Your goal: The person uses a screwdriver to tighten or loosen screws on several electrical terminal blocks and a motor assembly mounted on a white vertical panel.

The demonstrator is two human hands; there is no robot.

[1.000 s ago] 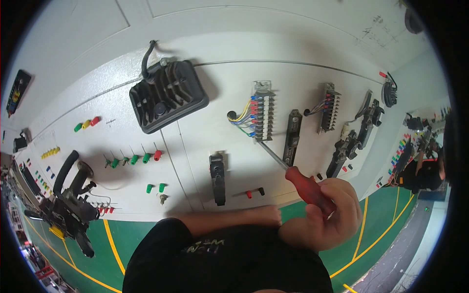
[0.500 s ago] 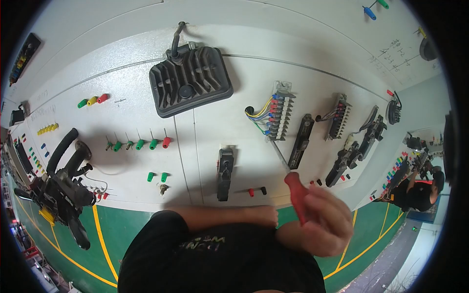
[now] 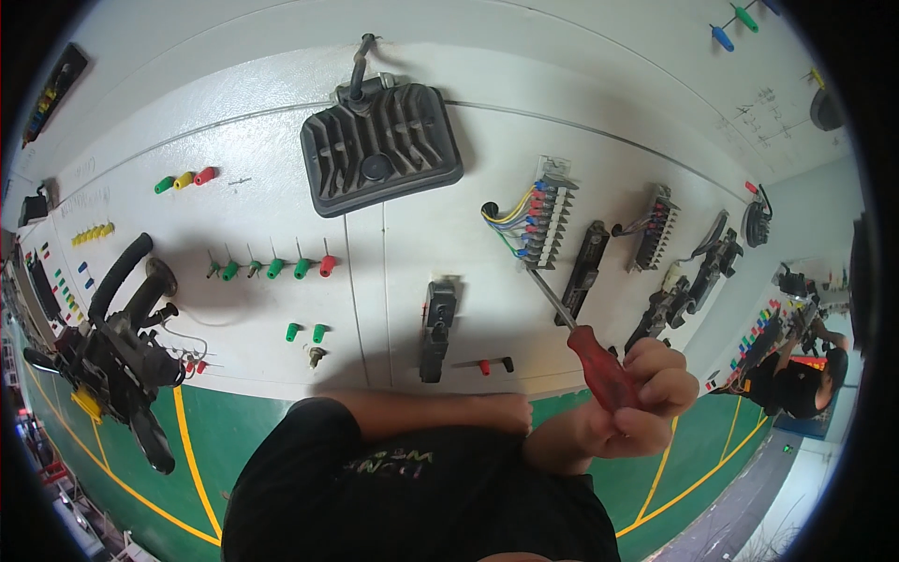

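My right hand [image 3: 646, 398] is closed round the red handle of a screwdriver [image 3: 596, 363]. Its metal shaft slants up and to the left, with the tip at the lower end of a terminal block [image 3: 548, 225]. Yellow, blue and green wires [image 3: 510, 220] with red and blue crimped ends run from a hole in the white panel [image 3: 281, 206] to the block's left side. My left forearm lies across my body, and my left hand [image 3: 510, 412] is curled closed near my right wrist. What it holds, if anything, is hidden.
A ribbed black lamp-like unit [image 3: 382, 145] hangs above, left of the wires. A black strip fitting [image 3: 582, 272] and a second terminal block [image 3: 655, 229] are to the right. Green and red sockets [image 3: 274, 269] and a dark handle assembly [image 3: 117, 351] stick out at left. A person [image 3: 805, 384] works far right.
My right hand has moved slightly up and right with the screwdriver, its fingers shifted on the handle. The panel sits a little differently in view. My left hand stays put.
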